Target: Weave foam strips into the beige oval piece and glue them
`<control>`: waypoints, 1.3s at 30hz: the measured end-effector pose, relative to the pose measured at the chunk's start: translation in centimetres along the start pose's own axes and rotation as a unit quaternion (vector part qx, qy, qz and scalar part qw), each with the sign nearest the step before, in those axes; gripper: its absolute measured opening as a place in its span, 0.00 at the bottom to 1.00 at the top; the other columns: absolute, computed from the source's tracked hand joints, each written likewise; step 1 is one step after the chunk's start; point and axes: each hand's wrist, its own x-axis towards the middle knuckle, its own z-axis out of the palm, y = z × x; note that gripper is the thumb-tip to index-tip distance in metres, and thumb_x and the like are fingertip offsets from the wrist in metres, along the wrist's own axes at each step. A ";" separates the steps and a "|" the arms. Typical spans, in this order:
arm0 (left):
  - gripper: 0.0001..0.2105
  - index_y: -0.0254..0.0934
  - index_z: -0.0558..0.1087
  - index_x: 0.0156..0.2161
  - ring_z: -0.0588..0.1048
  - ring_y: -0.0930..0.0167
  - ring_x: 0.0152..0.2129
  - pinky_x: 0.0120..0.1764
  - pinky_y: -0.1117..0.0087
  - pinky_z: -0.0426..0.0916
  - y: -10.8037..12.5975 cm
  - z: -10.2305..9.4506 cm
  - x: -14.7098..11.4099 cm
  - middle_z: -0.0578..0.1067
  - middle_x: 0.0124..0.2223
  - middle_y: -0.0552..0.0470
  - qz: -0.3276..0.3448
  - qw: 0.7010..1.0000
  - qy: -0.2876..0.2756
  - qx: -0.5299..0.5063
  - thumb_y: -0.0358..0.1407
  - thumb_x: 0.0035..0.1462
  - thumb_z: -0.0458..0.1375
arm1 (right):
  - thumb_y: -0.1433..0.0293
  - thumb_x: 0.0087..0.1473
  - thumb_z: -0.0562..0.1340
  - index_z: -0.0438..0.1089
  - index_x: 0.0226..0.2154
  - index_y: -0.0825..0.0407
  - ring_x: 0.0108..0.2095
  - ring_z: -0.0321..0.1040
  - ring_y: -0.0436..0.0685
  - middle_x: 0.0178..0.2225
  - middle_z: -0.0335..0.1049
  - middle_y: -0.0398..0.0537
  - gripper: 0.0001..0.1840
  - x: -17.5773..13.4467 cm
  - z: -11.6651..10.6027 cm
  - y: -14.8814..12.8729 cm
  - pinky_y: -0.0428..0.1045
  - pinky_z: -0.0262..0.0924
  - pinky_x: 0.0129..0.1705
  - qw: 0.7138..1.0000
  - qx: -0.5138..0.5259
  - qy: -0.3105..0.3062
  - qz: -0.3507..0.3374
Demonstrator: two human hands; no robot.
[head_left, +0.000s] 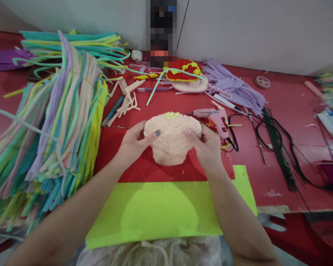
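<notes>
A cream piece made of pipe cleaners [169,142], ribbed in a chevron pattern and with a small yellow patch at its top edge, is held up in front of me. My left hand [137,138] grips its left side, the thumb with a dark nail lying across the front. On the other side, my right hand [207,146] pinches the right edge, thumb in front and fingers hidden behind. Beneath the piece are a red sheet [122,170] and a bright yellow-green sheet [161,210]. Just right of it lies a pink glue gun [215,120].
Bundles of coloured pipe cleaners [69,111] fill the left side. Lilac pipe cleaners [235,87] and a red-and-yellow piece [183,70] lie at the back. Cream offcuts [126,98] are scattered behind my left hand. A black cable [290,147] runs along the right.
</notes>
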 end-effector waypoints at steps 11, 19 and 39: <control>0.11 0.38 0.72 0.31 0.67 0.75 0.25 0.28 0.75 0.63 -0.3 -0.3 0.3 0.71 0.28 0.55 -0.006 0.998 0.017 0.068 0.44 0.51 0.62 | 0.61 0.56 0.57 0.70 0.29 0.44 0.43 0.67 0.55 0.35 0.69 0.43 0.08 0.7 -0.1 -0.6 0.53 0.61 0.48 0.986 0.137 0.083 -0.041; 0.11 0.37 0.73 0.32 0.69 0.74 0.27 0.30 0.74 0.66 -0.3 -0.3 0.2 0.73 0.30 0.54 -0.017 0.999 0.014 0.028 0.43 0.49 0.63 | 0.56 0.55 0.56 0.64 0.26 0.45 0.37 0.66 0.55 0.33 0.66 0.43 0.13 0.6 -0.3 -0.4 0.52 0.61 0.40 0.982 0.185 0.027 0.005; 0.11 0.37 0.70 0.27 0.65 0.77 0.21 0.23 0.77 0.61 0.3 0.2 -0.2 0.67 0.24 0.57 -0.020 0.999 -0.033 0.017 0.42 0.49 0.63 | 0.63 0.45 0.65 0.64 0.23 0.47 0.32 0.65 0.52 0.27 0.63 0.40 0.09 0.9 -0.3 -0.5 0.50 0.62 0.38 0.974 0.220 0.044 0.029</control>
